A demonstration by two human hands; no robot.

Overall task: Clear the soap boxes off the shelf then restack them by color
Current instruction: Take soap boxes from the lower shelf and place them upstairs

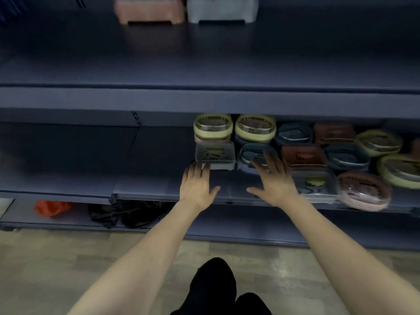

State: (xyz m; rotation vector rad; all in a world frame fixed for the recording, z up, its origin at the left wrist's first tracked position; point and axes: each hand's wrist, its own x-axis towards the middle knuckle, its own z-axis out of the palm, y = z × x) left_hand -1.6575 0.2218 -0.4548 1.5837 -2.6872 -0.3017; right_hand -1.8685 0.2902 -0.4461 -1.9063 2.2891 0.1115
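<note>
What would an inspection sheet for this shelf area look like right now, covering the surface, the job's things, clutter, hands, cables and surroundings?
Surface: dark middle shelf; its left part holds no boxes.
Job's things: soap boxes crowd the shelf's right half with colors mixed: yellow-green, blue-grey, brown, pink. Some are stacked. A grey square box sits at the left end of the group.
Clutter: orange bag and dark bundle on the bottom shelf.
Hands: left hand open, fingertips at the grey square box; right hand open, fingers over a blue oval box. Neither grips anything.
Cables: nothing seen.
Surroundings: pink and grey bins on the upper shelf, blurred; light wood-pattern floor.
</note>
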